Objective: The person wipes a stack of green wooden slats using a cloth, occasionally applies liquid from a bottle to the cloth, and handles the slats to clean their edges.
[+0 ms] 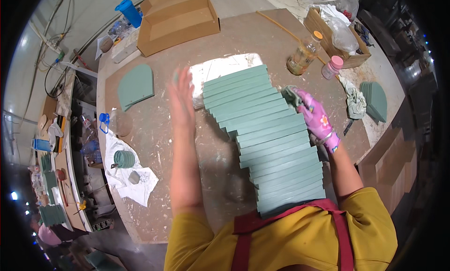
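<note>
A long overlapping row of pale green flat boards (269, 125) runs from the middle of the table up to my apron. Its far end rests by a white block (225, 67). My right hand (318, 118), in a pink flowered glove, is closed on a crumpled grey-green cloth (291, 96) at the row's right edge. My bare left hand (182, 95) is raised to the left of the row, apart from it. Its fingers are stretched out and slightly blurred, with nothing in them.
A cardboard box (180, 24) stands at the back beside a blue jug (129, 12). On the right are a glass bottle (302, 55), a pink-capped jar (332, 68) and rounded green boards (374, 101). Another rounded board (136, 87) and a white cloth (136, 179) lie left.
</note>
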The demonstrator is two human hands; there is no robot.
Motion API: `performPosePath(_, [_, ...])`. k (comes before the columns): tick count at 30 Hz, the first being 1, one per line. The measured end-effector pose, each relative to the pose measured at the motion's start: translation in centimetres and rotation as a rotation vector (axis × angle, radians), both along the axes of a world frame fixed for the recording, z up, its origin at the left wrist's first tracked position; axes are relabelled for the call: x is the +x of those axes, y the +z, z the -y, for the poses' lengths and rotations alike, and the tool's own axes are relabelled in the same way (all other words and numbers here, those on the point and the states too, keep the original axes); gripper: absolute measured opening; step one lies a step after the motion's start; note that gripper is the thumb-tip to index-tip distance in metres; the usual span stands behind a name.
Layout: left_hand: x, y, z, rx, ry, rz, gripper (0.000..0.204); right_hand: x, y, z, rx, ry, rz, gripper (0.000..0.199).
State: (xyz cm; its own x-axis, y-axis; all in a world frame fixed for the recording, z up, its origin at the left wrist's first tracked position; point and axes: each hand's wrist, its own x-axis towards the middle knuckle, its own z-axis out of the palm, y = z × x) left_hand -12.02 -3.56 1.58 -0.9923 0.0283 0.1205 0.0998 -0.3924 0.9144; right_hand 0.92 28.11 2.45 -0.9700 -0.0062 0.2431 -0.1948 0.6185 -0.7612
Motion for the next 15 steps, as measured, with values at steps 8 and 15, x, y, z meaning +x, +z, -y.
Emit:
performPosePath(8, [7.6, 2.7, -4.5, -0.083, -0.181, 0.003, 0.086, -1.1, 5.0, 5.1, 0.436, 0.135, 0.095, 0.059])
performPosePath(15, [7.0, 1.1, -3.6, 0.107, -0.210, 0.076, 0.083, -2.9, 2.9, 3.5, 0.294, 0.056, 0.176, 0.051])
